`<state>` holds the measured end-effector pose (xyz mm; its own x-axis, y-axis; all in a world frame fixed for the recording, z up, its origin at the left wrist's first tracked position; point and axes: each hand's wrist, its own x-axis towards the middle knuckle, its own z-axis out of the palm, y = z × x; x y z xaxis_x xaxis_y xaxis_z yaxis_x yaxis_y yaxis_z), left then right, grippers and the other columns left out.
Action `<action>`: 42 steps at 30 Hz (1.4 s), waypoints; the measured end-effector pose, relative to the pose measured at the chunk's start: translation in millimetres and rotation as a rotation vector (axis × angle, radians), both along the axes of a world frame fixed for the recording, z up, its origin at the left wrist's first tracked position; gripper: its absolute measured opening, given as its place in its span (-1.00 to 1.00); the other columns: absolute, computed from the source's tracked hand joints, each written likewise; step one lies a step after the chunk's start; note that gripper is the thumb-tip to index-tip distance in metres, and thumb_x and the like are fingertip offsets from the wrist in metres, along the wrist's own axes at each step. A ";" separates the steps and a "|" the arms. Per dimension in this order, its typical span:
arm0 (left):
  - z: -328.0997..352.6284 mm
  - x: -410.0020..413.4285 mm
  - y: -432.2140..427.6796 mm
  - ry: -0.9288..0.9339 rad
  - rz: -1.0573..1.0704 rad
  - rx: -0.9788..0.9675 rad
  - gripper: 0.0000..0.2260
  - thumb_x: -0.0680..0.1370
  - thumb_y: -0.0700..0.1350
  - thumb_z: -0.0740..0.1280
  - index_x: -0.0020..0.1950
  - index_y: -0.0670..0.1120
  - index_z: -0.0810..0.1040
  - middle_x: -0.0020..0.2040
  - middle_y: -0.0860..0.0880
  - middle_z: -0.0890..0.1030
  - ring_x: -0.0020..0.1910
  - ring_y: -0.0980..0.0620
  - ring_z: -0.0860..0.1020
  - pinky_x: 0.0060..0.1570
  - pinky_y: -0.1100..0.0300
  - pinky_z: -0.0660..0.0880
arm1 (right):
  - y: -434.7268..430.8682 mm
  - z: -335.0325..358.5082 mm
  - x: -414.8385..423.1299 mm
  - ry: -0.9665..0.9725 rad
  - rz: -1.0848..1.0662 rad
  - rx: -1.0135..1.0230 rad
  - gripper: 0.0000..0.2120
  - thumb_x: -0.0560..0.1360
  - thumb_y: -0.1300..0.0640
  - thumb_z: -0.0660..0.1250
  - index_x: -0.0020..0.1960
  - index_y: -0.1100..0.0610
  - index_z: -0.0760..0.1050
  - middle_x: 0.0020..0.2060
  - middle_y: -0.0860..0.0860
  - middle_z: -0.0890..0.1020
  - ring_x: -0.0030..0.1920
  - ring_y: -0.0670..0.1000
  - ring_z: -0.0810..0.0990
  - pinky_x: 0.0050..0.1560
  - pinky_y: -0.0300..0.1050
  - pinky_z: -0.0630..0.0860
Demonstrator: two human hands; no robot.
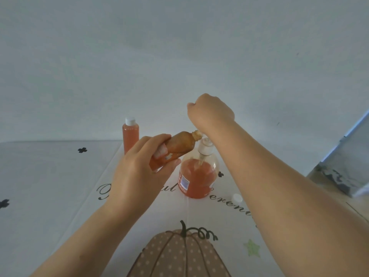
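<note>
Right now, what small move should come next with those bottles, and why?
Probably lift the pump clear of the big bottle: the left hand holds the small bottle tilted, its open neck beside the pump, which sits askew in the big bottle's mouth.

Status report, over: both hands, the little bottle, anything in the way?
Left hand grips small bottle, uncapped, tilted toward pump bottle. Right hand curled above it, hold unclear. Pump head askew at the neck, possibly blocking.

Tablecloth [60, 176] script reads "ul", "eren"; pump bottle [197, 176] label illegible.
</note>
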<state>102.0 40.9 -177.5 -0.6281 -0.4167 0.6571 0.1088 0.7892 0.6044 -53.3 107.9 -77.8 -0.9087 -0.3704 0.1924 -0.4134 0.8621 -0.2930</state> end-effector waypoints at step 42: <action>2.3 2.3 2.3 -0.006 0.028 -0.033 -0.60 0.40 -0.02 0.48 0.21 -0.01 0.55 0.00 0.13 0.57 -0.12 0.16 0.53 -0.15 0.47 0.36 | 0.4 -2.0 -6.5 0.013 0.021 0.007 -0.61 0.62 -0.04 0.04 -0.34 0.08 0.27 -0.38 -0.01 0.44 -0.39 0.02 0.39 -0.39 -0.18 0.24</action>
<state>104.3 43.3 -175.1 -0.6202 -0.4125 0.6673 0.0830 0.8113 0.5787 -59.8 108.3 -79.8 -0.8981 -0.3910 0.2015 -0.4354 0.8550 -0.2818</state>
